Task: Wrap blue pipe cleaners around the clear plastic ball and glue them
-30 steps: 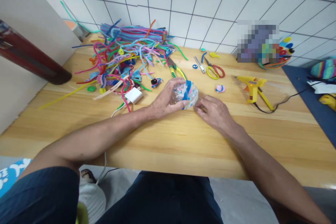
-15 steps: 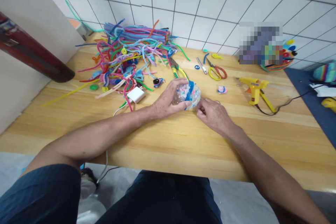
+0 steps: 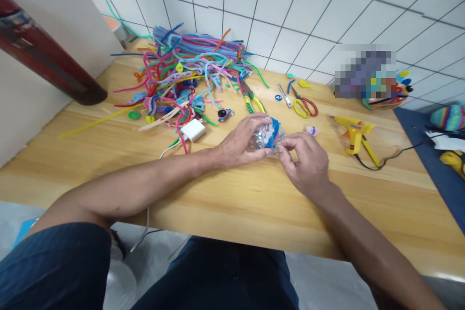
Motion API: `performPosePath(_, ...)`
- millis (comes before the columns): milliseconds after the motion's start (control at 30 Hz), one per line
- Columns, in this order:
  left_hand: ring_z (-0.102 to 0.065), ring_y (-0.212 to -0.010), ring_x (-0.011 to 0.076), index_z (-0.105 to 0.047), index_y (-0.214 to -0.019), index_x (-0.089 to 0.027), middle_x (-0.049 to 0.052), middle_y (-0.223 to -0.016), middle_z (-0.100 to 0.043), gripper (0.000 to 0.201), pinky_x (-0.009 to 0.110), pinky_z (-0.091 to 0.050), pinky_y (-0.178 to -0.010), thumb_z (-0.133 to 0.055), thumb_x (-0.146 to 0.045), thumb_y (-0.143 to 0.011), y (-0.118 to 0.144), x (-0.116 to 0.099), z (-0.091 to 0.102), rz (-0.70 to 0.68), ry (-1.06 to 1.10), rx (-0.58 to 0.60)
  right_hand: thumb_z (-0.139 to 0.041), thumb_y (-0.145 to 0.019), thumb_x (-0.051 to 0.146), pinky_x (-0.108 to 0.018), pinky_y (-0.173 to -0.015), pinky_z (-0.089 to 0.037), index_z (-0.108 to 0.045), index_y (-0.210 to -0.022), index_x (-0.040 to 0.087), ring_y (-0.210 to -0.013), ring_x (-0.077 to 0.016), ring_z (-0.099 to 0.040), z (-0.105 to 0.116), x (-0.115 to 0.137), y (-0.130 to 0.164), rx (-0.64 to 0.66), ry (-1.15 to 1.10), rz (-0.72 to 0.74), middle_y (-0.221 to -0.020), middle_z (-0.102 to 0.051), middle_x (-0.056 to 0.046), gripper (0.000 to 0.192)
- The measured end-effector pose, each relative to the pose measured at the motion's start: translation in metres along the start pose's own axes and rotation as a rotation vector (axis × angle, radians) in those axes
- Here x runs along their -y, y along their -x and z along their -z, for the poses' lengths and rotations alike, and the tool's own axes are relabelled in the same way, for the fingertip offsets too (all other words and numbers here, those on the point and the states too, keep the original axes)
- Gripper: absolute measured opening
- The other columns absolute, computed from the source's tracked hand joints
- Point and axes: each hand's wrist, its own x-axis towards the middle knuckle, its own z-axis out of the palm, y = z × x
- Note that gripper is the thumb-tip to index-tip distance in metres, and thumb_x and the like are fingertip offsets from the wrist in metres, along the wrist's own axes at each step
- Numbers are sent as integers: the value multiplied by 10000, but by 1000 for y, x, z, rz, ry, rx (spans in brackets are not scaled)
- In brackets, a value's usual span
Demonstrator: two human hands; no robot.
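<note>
Head view: centre frame, my left hand [image 3: 241,143] grips clear bundle wrapped in blue pipe cleaner [image 3: 267,134]. My right hand [image 3: 305,160] pinches its right edge. Pipe cleaner pile [image 3: 189,72] upper left; glue gun [image 3: 353,131] right.

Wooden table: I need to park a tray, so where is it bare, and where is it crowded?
Bare: the near strip of the table below both forearms, and the left front corner before the pipe cleaners. Crowded: that heap at back left, and the scissors and glue gun at back right.
</note>
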Motion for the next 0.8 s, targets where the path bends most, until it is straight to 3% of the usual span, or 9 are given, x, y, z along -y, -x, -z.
performPosePath(367, -526, -1496, 377, -429, -1505, -248, 202, -1494, -573, 681, 637, -475, -1220, -752, -490, -957, -1, 2, -4, 7, 35, -19, -666, -1012, 158, -356, -790, -540, -669, -1053, 245, -881, -214, -729, -5, -6, 6, -10, 81, 52, -970, -789, -48, 96)
performPosePath(567, -522, -1505, 379, -434, -1497, -253, 199, -1491, -577, 672, 658, -468, -1232, -741, -515, -959, -2, 0, -3, 54, 39, 1, -632, -1019, 213, -431, -852, -568, -728, -1121, 279, -939, -261, -750, -1, -6, 14, 108, 112, -35, -1037, -814, -86, 154)
performPosePath(800, -511, -1512, 377, -429, -1506, -252, 203, -1516, -562, 682, 656, -452, -1242, -732, -524, -959, -1, 3, -2, 59, 41, 6, -633, -1000, 214, -437, -839, -593, -764, -1189, 287, -947, -262, -769, 2, 0, 17, 107, 107, -65, -1077, -822, -85, 241)
